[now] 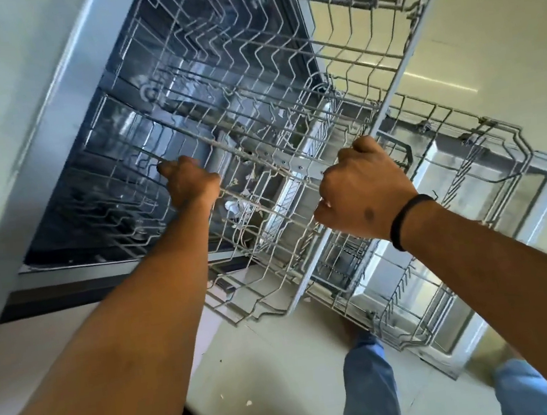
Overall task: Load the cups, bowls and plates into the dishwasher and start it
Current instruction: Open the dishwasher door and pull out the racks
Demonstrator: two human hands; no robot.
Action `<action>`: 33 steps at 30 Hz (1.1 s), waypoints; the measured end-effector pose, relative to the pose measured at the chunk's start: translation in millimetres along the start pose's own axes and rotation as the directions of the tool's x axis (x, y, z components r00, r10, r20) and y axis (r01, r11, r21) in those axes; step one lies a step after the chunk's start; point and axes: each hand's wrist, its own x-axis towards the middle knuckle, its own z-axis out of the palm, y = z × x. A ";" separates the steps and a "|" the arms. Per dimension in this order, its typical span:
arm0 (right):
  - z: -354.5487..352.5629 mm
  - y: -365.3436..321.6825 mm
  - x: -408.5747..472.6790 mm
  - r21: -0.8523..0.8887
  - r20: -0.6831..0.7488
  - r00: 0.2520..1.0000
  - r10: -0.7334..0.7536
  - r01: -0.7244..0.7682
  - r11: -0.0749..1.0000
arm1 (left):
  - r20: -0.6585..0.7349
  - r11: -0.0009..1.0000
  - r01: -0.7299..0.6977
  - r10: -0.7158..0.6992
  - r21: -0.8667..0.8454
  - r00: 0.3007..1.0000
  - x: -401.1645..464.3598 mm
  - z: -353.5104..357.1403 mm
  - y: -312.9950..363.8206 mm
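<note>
Dishwasher (pixel 66 184) open, upper rack (pixel 250 82) drawn out over the lowered door (pixel 539 195). Left hand (pixel 190 183) reaching into the rack's inner side, fingers curled around a wire there. Right hand (pixel 363 192) clenched on the rack's front rail, knuckles up, black band (pixel 405 222) on the wrist. Lower rack (pixel 446 220) also out, resting on the door just beyond and below the right fingers. No dishes visible in either rack. Pale floor (pixel 278 372) beneath both forearms, with blue trouser legs (pixel 370 388) below the right wrist.
</note>
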 end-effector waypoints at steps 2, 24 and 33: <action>-0.8 -0.1 -0.2 -0.009 0.000 1.000 -0.005 0.005 1.000 | 0.013 0.999 -0.038 0.038 0.007 0.999 1.8 -3.9 -3.2; -3.6 21.4 -40.0 0.010 0.046 0.999 -0.004 0.003 1.000 | -0.031 0.994 -0.007 0.004 -0.108 1.000 -42.3 20.0 13.1; -7.5 33.5 -60.2 0.021 0.091 0.996 0.004 -0.006 1.000 | -0.021 0.999 0.008 -0.009 -0.049 1.000 -67.7 25.8 21.3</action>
